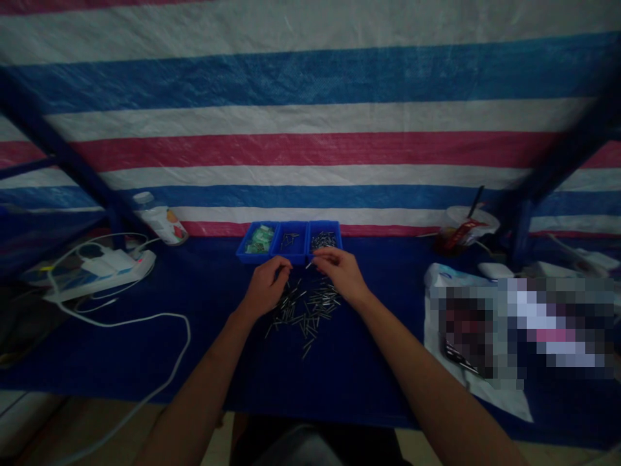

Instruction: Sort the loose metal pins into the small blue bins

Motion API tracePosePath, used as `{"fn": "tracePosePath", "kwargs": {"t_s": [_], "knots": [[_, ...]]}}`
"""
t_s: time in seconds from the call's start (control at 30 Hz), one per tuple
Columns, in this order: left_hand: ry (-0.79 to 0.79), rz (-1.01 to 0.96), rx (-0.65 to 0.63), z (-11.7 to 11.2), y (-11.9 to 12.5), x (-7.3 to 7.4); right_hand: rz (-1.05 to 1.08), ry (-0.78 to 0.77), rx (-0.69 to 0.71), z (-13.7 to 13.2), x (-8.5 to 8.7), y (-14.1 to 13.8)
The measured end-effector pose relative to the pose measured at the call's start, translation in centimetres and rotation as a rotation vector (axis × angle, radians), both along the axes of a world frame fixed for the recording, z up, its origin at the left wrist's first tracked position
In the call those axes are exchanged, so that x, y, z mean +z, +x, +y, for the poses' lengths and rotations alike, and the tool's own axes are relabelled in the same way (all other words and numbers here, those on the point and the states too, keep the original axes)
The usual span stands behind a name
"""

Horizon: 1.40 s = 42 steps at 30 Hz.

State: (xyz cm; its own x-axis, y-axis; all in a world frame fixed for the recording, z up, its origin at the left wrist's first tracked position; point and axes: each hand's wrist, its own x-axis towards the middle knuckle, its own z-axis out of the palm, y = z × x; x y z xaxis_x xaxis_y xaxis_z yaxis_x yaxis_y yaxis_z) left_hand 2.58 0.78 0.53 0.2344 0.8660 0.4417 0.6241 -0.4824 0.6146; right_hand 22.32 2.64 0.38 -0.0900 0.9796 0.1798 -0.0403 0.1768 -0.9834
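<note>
We've got a loose pile of thin metal pins [310, 318] on the blue table [359, 372] in front of us. Our left hand [266, 283] is by its far left edge, fingers curled nearly together; can't tell if there's anything in them. Our right hand [343, 272], far right side, is pinching one slim pin [309, 264]. Just past that, three blue bins [252, 258]: greenish stuff, a few pins, loads of metal bits. Striped tarp [310, 150] behind.
</note>
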Motion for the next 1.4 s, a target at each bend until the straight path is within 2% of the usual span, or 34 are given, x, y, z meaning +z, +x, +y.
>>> {"fn": "tracePosePath", "kwargs": {"t_s": [0.1,0.23,0.43,0.63,0.73,0.8,0.9,1.0,1.13,1.4], "knots": [[-0.022,0.001,0.014,0.0,-0.1,-0.2,0.116,-0.153,-0.007,0.2,0.5,0.5],[-0.006,0.04,0.006,0.1,-0.1,-0.1,0.151,-0.245,-0.089,0.2,0.6,1.0],[0.013,0.074,0.006,0.1,0.0,-0.1,0.225,-0.297,-0.158,0.5,0.3,1.2],[0.003,0.106,-0.026,0.1,0.2,0.0,0.191,-0.324,-0.201,0.5,0.4,1.1],[0.002,0.135,-0.016,0.2,0.2,-0.1,0.036,-0.25,-0.201,0.5,0.3,1.2],[0.0,0.148,-0.022,0.4,0.1,-0.2,-0.213,-0.108,-0.175,0.4,0.1,1.3],[-0.019,0.189,-0.022,0.6,-0.3,-0.5,-0.679,0.187,-0.076,-0.1,-0.1,1.5],[-0.052,0.243,0.001,0.7,-0.6,-0.8,-0.966,0.355,0.046,-0.7,-0.3,1.5],[-0.11,0.302,-0.011,0.5,-0.6,-0.8,-1.083,0.385,0.132,-1.0,-0.5,1.4],[-0.168,0.347,-0.038,0.2,-0.2,-0.5,-1.074,0.405,0.22,-0.8,-0.5,1.9]]}}
